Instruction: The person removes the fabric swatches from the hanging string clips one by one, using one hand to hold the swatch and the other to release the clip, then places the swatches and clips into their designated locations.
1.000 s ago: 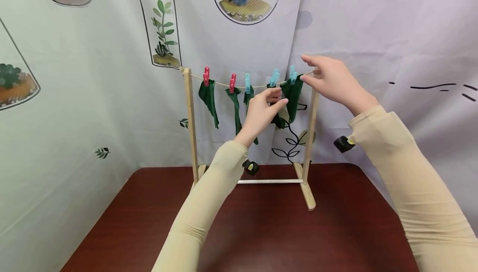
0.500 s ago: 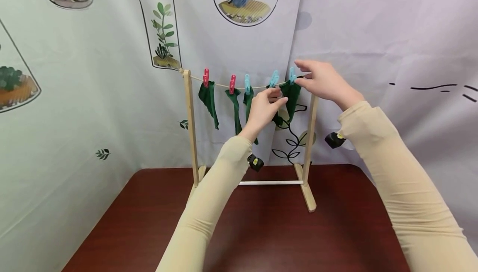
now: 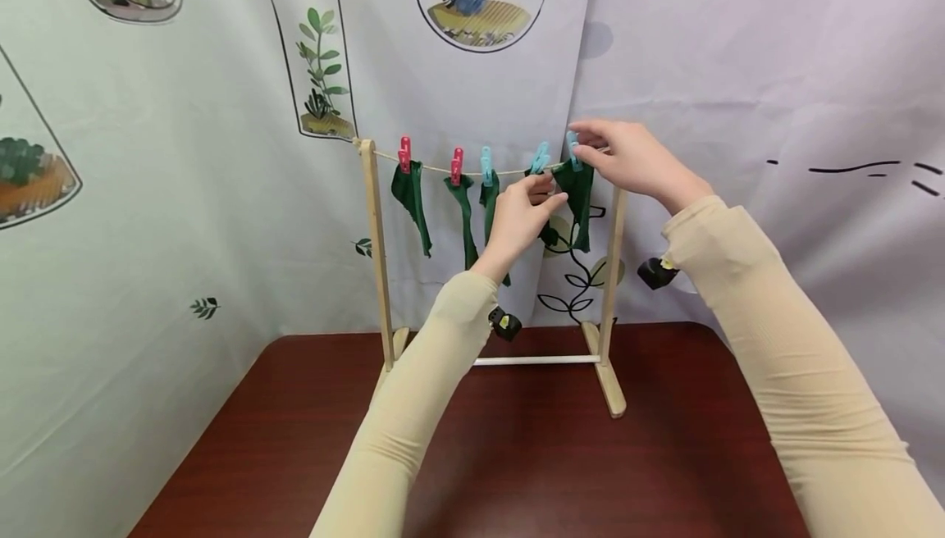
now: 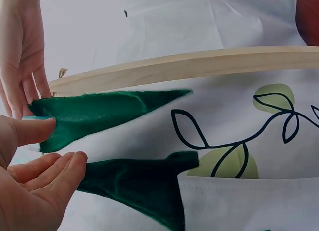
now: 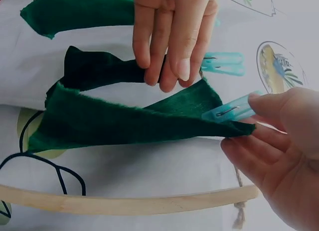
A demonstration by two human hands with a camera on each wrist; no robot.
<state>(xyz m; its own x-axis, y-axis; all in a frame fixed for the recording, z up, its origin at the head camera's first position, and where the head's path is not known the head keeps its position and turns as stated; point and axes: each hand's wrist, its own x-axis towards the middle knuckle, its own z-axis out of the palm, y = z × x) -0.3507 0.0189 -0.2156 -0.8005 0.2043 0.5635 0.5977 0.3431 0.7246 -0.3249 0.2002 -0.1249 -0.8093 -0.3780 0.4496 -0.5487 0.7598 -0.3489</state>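
My right hand (image 3: 641, 162) is at the right end of the line, thumb and fingers pinching the top of the last blue clothespin (image 5: 232, 110). That clothespin grips the top edge of a dark green cloth piece (image 5: 119, 119), which hangs down to a narrow lower end. My left hand (image 3: 518, 214) hovers just left of it, fingers extended and thumb apart, in front of another green cloth piece (image 4: 139, 178). A second blue clothespin (image 3: 541, 154) holds that cloth, partly hidden behind the left hand. In the left wrist view the left thumb overlaps the rightmost cloth's top.
A wooden rack (image 3: 376, 251) with a string (image 3: 435, 167) stands on a dark red table (image 3: 554, 456). Left of the hands, two red clothespins (image 3: 404, 154) and one blue clothespin (image 3: 486, 166) hold more green cloth. A plant-printed curtain (image 3: 244, 218) hangs close behind.
My right hand has moved left and slightly down, from beside the rack's right post onto the last blue clothespin. The left hand stays nearly where it was.
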